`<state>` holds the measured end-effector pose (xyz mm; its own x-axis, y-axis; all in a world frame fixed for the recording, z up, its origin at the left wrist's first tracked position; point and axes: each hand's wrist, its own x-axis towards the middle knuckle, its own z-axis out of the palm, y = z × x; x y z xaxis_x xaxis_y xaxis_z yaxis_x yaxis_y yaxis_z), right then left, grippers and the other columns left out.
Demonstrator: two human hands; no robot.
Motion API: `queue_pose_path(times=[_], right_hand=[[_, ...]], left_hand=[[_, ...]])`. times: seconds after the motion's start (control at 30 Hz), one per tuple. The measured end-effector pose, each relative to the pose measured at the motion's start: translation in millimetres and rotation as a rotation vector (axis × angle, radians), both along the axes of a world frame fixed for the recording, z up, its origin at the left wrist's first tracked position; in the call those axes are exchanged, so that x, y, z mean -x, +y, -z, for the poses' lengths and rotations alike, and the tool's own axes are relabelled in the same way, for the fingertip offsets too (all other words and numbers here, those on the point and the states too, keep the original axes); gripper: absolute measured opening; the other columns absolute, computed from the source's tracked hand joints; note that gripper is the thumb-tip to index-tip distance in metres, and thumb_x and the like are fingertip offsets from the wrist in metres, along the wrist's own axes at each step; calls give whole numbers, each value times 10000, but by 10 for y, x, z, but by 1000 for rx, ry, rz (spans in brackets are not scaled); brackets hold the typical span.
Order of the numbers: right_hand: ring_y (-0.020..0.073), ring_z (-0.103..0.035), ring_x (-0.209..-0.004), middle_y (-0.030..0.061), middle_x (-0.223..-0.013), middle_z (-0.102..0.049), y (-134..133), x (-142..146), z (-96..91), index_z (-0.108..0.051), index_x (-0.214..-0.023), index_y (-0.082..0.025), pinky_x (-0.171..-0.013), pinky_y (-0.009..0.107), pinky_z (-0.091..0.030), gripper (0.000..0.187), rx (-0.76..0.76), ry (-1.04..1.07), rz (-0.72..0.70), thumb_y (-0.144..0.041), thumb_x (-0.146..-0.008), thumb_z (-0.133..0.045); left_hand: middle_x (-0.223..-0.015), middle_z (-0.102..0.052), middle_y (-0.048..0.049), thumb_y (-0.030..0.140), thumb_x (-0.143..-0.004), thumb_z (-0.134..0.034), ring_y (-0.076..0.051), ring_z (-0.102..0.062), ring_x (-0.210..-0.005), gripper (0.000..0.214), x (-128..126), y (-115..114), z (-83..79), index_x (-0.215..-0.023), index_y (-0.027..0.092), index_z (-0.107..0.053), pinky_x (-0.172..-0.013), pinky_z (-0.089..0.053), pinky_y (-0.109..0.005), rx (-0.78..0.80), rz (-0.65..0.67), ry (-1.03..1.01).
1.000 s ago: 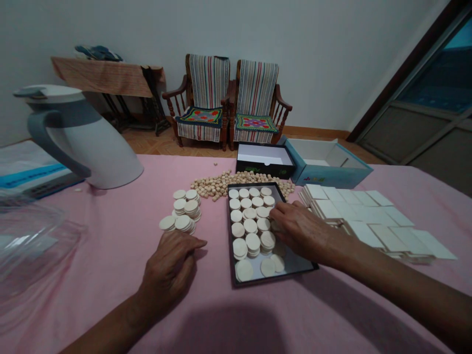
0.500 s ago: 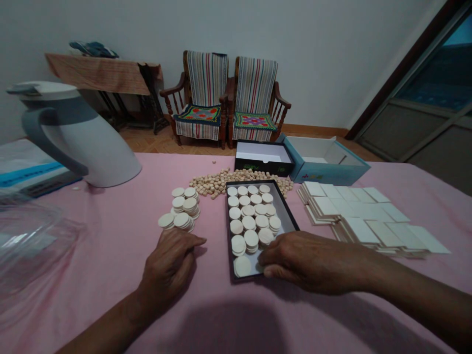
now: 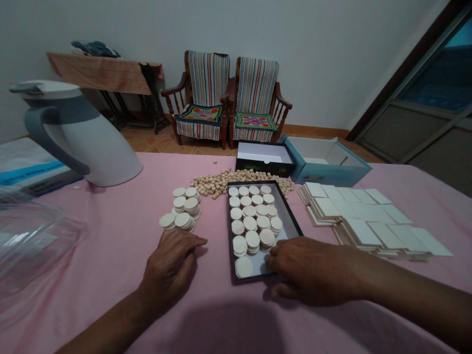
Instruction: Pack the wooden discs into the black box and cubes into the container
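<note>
A shallow black-edged tray (image 3: 289,216) with a pale inside stands in the middle, filled along its left side with stacks of round white discs (image 3: 252,239). My right hand (image 3: 313,270) lies over the tray's near right corner. Its bent fingertips reach inside, to the right of the nearest discs, while the thumb is apart from them, outside the near rim; no disc shows in it. My left hand (image 3: 171,265) rests on the cloth, forefinger stretched towards the tray, other fingers partly hidden. Just beyond it stand more disc stacks (image 3: 182,220), and its knuckles cover their near edge.
Small wooden cubes (image 3: 217,183) lie heaped behind the tray. Stacked white rectangular tiles (image 3: 368,216) stand right. Behind are a black box (image 3: 265,167) and a light-blue box (image 3: 328,172). A white-grey jug (image 3: 99,147) and clear plastic packaging (image 3: 29,236) stand left on the pink tablecloth (image 3: 121,231).
My right hand has shifted slightly right and nearer me. Its thumb has come out of the tray and spread from the fingers. My left hand is nearly still.
</note>
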<state>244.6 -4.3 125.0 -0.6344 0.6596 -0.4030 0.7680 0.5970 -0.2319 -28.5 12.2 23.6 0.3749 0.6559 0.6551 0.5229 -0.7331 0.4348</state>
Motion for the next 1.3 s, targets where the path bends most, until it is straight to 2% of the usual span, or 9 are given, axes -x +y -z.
queue_pose_path(times=[0.13, 0.33, 0.53, 0.67, 0.8, 0.9, 1.1, 1.23, 1.3], right_hand=[[214, -650, -754, 132, -870, -694, -12, -28, 0, -698, -890, -127, -643, 323, -477, 227, 51, -93, 7, -323, -828, -602], [183, -627, -740, 112, -866, -679, -4, -51, -18, -681, -857, -140, -630, 292, -462, 113, 45, -71, 25, -164, -789, -594], [192, -632, -704, 121, -838, -678, -51, -57, -5, -636, -879, -123, -584, 292, -439, 158, 46, -102, 48, -70, -789, -517], [207, -641, -758, 122, -876, -678, -81, -76, 47, -606, -968, -132, -623, 304, -452, 228, 40, -33, 94, -58, -786, -490], [205, -636, -841, 118, -944, -665, -89, -86, 92, -609, -976, -138, -696, 300, -471, 268, 74, -12, 100, -34, -767, -477], [198, -631, -850, 107, -963, -659, -87, -90, 81, -620, -972, -150, -715, 296, -474, 273, 89, 17, 113, -40, -773, -470], [178, -627, -833, 72, -940, -678, -102, -147, -35, -651, -983, -193, -691, 261, -462, 243, 92, 85, 217, -101, -807, -511], [149, -622, -821, 43, -938, -695, -62, -239, -133, -682, -971, -215, -700, 231, -449, 260, 122, 186, 215, -89, -792, -542], [143, -614, -813, 41, -934, -696, 15, -305, -149, -689, -973, -213, -701, 228, -446, 235, 85, 246, 226, -122, -829, -526]], left_hand=[[-807, -641, -37, 17, -790, -538, -168, -576, -788, 256, -2, 2, 12, -983, 167, -611, -753, -447, -344, -1, 8, -7], [-803, -650, -41, 25, -796, -529, -166, -583, -775, 246, -12, 3, -7, -973, 173, -617, -750, -457, -344, -20, 11, -12], [-821, -653, -56, 17, -797, -527, -170, -596, -784, 273, 13, -2, 45, -1005, 176, -606, -734, -479, -345, 16, 39, -34], [-935, -660, -92, -7, -786, -533, -176, -617, -855, 369, -21, -70, 20, -1105, 168, -590, -730, -520, -322, 1, 154, -36], [-1207, -606, -179, -14, -789, -495, -215, -585, -1080, 510, -71, -161, -27, -1279, 128, -515, -844, -540, -337, -70, 275, 144], [-1276, -574, -195, -11, -788, -489, -220, -573, -1110, 551, -103, -192, -26, -1325, 116, -479, -884, -535, -360, -86, 365, 238], [-1246, -601, -197, 11, -815, -484, -217, -606, -1069, 493, -141, -186, -28, -1294, 124, -511, -852, -554, -357, -83, 378, 249], [-1270, -588, -195, 24, -819, -495, -226, -605, -1079, 507, -135, -185, -6, -1311, 148, -501, -857, -553, -372, -57, 376, 235], [-1291, -572, -202, 11, -811, -489, -231, -594, -1098, 531, -129, -187, 17, -1326, 140, -484, -863, -550, -383, -48, 386, 239]])
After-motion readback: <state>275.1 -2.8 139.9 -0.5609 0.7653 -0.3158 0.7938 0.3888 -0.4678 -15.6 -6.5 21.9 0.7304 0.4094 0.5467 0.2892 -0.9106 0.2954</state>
